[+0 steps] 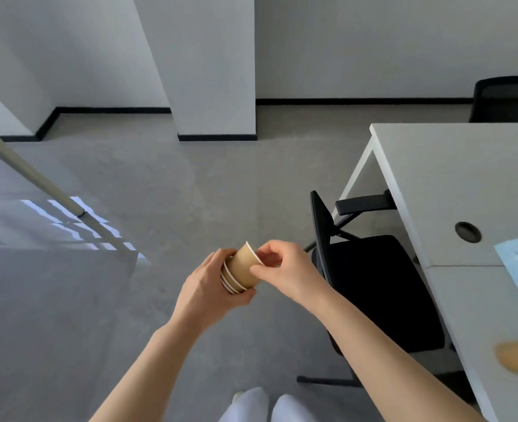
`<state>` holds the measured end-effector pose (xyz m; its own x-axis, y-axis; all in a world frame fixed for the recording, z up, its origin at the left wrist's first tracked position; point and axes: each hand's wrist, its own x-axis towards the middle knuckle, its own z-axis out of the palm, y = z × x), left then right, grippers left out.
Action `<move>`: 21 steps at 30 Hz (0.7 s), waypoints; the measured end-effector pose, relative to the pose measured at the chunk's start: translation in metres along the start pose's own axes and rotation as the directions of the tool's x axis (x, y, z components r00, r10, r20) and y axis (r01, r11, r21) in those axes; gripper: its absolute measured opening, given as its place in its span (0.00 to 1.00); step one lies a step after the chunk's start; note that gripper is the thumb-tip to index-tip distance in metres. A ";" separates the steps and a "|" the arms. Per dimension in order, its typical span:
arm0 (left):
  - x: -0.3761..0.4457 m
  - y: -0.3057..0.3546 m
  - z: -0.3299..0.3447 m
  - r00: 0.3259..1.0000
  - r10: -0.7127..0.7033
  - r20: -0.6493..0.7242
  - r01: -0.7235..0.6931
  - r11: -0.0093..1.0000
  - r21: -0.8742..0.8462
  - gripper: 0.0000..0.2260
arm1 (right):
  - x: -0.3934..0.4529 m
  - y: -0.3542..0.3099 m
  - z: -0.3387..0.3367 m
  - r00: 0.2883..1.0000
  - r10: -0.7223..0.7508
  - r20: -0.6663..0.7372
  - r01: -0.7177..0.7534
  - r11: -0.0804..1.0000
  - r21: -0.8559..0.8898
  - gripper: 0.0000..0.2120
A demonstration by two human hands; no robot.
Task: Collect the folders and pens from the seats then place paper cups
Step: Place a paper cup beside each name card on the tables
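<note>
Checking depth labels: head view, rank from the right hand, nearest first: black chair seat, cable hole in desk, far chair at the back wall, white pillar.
From the right hand:
1. black chair seat, just to its right, tucked at the desk.
2. cable hole, farther right, in the desktop.
3. white pillar and far chair: both far back, pillar up-left, chair upper right; too close to call.

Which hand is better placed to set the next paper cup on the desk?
Right. The right hand already pinches the top cup of the stack and is nearer the desk; the left hand holds the stack.
</note>
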<state>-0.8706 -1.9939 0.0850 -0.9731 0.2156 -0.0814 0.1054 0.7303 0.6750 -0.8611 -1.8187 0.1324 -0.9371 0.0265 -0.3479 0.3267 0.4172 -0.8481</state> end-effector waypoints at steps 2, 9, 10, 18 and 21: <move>0.020 -0.003 -0.006 1.000 0.022 0.000 -0.022 1.000 -0.003 0.27 | 0.015 -0.003 0.001 1.000 0.022 -0.015 -0.022 1.000 0.022 0.15; 0.120 0.007 -0.002 0.991 0.119 0.066 -0.117 0.993 -0.033 0.29 | 0.097 0.007 -0.024 0.954 0.288 0.083 -0.295 0.850 0.437 0.35; 0.141 0.012 -0.001 0.988 0.133 0.079 -0.131 0.991 -0.041 0.31 | 0.114 0.006 -0.033 0.954 0.288 0.082 -0.291 0.828 0.479 0.34; 0.292 0.054 0.014 0.961 0.236 0.140 -0.231 0.971 -0.056 0.32 | 0.240 -0.009 -0.111 0.948 0.317 0.019 -0.253 0.721 0.645 0.27; 0.342 0.066 0.019 0.958 0.262 0.119 -0.256 0.965 -0.065 0.31 | 0.279 -0.020 -0.137 0.949 0.316 -0.016 -0.230 0.725 0.649 0.23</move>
<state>-1.1921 -1.8596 0.0878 -0.8799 0.4751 0.0116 0.3372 0.6069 0.7197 -1.1455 -1.6956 0.1071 -0.7879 0.1716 -0.5914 0.5322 -0.2933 -0.7942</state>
